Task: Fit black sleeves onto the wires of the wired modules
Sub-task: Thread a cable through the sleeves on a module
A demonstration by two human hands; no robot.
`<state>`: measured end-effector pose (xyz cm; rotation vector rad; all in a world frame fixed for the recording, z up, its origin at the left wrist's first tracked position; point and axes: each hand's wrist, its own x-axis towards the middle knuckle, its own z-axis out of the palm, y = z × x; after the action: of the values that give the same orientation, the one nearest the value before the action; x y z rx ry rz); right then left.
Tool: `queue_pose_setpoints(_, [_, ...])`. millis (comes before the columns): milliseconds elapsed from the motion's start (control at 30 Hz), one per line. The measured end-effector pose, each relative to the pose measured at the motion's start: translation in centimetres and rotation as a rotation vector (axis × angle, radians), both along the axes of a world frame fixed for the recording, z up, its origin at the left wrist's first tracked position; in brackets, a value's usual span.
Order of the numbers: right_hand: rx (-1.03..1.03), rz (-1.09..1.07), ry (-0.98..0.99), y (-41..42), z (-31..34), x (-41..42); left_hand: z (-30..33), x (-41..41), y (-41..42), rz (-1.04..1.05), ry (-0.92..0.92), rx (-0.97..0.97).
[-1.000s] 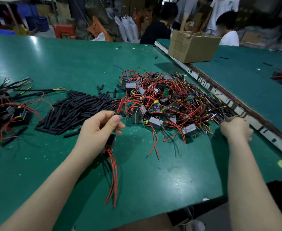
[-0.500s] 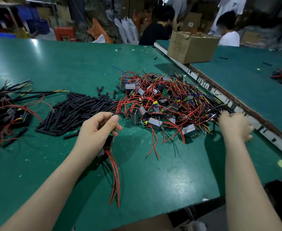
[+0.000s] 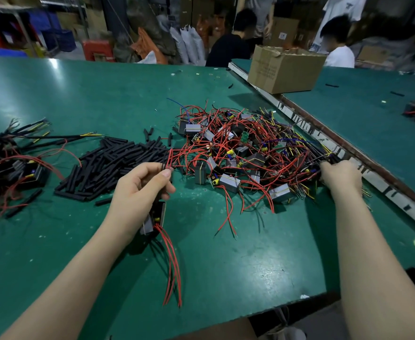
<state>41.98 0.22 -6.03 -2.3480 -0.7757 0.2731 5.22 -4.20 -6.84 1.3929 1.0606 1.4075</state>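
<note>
Left hand grips a module — right hand clutches black sleeves at the pile's edge.

Both forearms are bare, no sleeves, gloves or jewellery.

Green worktables; cardboard box; two seated people behind; stacked cartons.
</note>
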Motion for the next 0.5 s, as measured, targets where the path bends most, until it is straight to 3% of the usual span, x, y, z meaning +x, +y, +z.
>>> queue_pose_setpoints(167, [-0.095, 0.031, 0.101, 0.3, 0.7, 1.2, -0.1, 0.0, 0.0, -0.021, 0.019, -0.011])
queue_pose_setpoints(300, [-0.145, 0.035, -0.017, 0.4, 1.0, 1.1, -0.1, 0.0, -0.1, -0.018, 0.02, -0.02])
queue_pose_setpoints(400, [-0.013, 0.0, -0.092, 0.2, 0.5, 0.2, 0.0, 0.0, -0.2, -0.007, 0.028, -0.023])
queue_pose_setpoints(500, [0.274, -0.06, 0.167, 0.2, 0.8, -0.7, 0.2, 0.0, -0.2, 0.007, 0.032, -0.035])
